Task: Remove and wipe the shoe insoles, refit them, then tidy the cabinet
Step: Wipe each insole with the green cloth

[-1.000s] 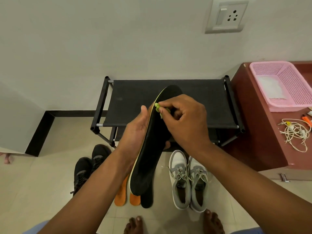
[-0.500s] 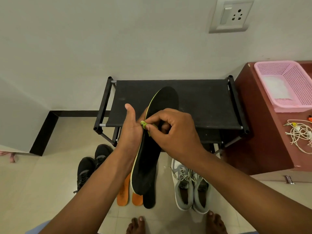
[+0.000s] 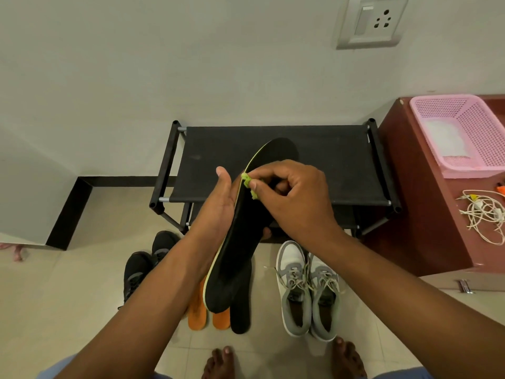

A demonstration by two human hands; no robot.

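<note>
Two bare forearms are seen entering from the lower corners of the frame, with no sleeves, watch or rings visible on the left hand (image 3: 218,206) or the right hand (image 3: 295,195). Short nails are shown. Light blue cloth (image 3: 58,367) is glimpsed along the bottom edge. Bare feet (image 3: 221,362) are seen at bottom centre.

Legible text: none found in the head view.
Wall socket plate (image 3: 370,21): a small dark strip sits at the top of the switch rocker; if it bears lettering, it is too small and blurred to read.
Grey shoes (image 3: 308,288): no brand mark or number can be made out.
Black shoes (image 3: 147,263): no lettering can be made out.
Black insole (image 3: 240,242): no print or size mark can be made out on the visible face.
</note>
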